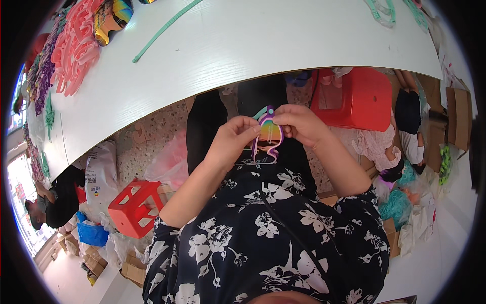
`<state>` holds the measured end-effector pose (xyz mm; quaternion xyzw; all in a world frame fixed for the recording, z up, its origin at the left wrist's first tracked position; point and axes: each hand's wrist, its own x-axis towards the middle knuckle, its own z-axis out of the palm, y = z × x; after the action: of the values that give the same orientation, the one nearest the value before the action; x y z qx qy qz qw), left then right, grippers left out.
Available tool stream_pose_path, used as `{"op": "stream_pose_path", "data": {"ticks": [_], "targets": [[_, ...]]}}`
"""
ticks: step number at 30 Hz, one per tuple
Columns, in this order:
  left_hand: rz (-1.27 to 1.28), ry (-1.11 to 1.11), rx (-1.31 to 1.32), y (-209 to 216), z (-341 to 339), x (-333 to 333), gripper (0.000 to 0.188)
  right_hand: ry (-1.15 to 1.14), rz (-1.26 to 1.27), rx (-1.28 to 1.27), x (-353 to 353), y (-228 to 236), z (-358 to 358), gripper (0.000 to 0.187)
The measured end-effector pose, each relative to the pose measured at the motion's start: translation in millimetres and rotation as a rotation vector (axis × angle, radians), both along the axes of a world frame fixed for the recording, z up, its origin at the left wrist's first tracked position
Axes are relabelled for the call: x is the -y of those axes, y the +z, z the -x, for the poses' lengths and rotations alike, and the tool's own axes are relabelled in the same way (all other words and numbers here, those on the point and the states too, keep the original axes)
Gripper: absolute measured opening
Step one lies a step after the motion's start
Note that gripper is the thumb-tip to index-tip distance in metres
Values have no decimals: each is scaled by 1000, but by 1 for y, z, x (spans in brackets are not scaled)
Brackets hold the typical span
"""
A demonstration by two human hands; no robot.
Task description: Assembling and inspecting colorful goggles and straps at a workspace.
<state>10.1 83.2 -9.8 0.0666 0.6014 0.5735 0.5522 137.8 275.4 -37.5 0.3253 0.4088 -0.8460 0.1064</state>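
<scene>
The left hand [234, 138] pinches the left edge of the purple-framed goggles [268, 130] between thumb and fingers, while the right hand [302, 124] grips their upper edge at about one o'clock, its thumb and forefinger pressed together on it. The goggles, with a mirrored lens shading from green to orange, are held up over the lap, short of the table edge, and a short mint piece [260, 112] sits at their eleven o'clock. Taking the goggles as the dial's centre, the floral shirt [268, 223] fills six o'clock and the white tabletop [223, 50] spans from nine round to two. On the tabletop, a mint strip [164, 30] lies between ten and eleven, a heap of pink frames [76, 48] and some mirrored lenses [111, 21] at ten, and mint straps [383, 12] between one and two. Below the table, one red stool [372, 99] stands past two o'clock and another red stool [119, 210] at eight, near a blue bag [92, 234]. A person in black [66, 195] is between eight and nine; teal bundles [396, 207] lie at four.
</scene>
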Motion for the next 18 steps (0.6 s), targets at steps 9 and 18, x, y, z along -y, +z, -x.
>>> {"op": "stream_pose_path", "data": {"ticks": [9, 18], "targets": [[97, -127, -460, 2, -23, 28, 16, -379, -317, -267, 83, 12, -33, 41], [175, -137, -635, 2, -30, 17, 24, -442, -414, -248, 94, 1, -33, 36]]}}
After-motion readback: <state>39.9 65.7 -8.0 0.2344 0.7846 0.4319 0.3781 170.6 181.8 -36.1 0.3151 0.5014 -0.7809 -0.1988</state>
